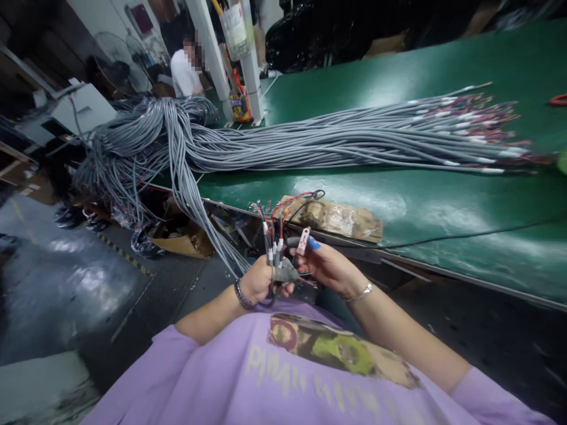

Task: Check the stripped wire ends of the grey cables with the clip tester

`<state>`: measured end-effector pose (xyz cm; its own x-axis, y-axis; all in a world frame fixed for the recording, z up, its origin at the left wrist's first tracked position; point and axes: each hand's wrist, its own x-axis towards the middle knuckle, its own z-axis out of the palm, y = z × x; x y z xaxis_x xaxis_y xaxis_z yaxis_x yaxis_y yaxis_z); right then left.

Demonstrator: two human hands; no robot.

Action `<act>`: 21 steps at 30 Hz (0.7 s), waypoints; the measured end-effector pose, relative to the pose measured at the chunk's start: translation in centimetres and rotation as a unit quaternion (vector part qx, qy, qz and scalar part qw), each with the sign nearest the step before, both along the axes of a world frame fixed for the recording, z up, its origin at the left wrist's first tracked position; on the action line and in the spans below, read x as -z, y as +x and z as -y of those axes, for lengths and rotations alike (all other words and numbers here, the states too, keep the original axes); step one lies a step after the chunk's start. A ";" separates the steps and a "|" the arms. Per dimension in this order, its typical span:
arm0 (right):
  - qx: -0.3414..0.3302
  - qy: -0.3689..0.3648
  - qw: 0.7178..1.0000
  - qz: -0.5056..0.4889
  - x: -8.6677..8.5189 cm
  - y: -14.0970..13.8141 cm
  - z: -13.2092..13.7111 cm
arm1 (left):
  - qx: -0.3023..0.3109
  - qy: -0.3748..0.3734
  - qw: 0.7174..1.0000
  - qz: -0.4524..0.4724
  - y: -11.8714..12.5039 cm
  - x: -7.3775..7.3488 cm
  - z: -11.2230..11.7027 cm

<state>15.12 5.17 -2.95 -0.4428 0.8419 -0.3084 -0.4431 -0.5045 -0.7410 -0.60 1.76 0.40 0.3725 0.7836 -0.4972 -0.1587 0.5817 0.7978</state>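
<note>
My left hand is closed round several grey cables, their white-banded ends standing up above the fist with thin coloured wires fanned out. Close beside it, my right hand is closed on a small pale pink plastic piece with a hole near its top. That piece sits just right of the cable ends. Dark coverings wrap some fingers, and something blue is on a right fingertip. A few loose wire ends show between the hands; what the lower fingers touch is hidden.
A big bundle of grey cables lies along the green table and hangs over its left end. A worn wooden block is at the near edge. White posts rise behind; a person is in the back left.
</note>
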 end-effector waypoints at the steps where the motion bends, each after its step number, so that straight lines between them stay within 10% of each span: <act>1: 0.041 0.022 0.999 0.027 0.0 -0.1 0.0 | 0.003 -0.002 1.000 0.000 0.1 -0.1 -0.2; 5: 0.162 0.111 0.969 0.148 -0.1 -0.6 0.4 | 0.011 -0.003 1.000 0.006 0.3 -0.3 -0.7; 21: 0.094 -0.035 0.994 -0.047 0.9 -1.4 -0.4 | 0.032 -0.027 0.999 -0.013 0.7 0.9 -1.3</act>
